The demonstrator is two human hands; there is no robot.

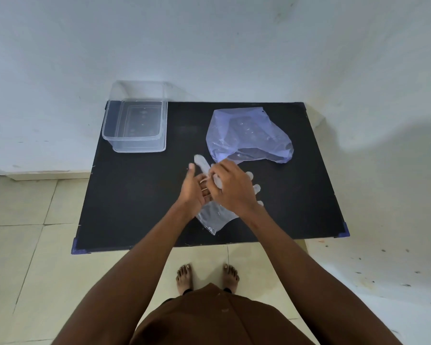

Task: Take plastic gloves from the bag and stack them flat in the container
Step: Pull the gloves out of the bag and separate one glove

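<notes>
Progress: While the clear container (135, 128) at the far left of the black table (135, 207) appears to hold no gloves, the task is judged to be at an early stage.
Glove location: one clear plastic glove (215, 217) lies on the table at centre, near the person, partly under both hands; its fingertips show to the right.
Bag location: the bluish plastic bag (246, 135) lies at the far right, its mouth towards the hands; whether more gloves are inside cannot be told.
Left hand: the left hand (193, 191) is spread, thumb raised, over the glove.
Right hand: the right hand (232, 188) has curled fingers that appear to pinch the glove's film.
Remaining: flatten the glove, transfer it to the container, and repeat for the others.
</notes>
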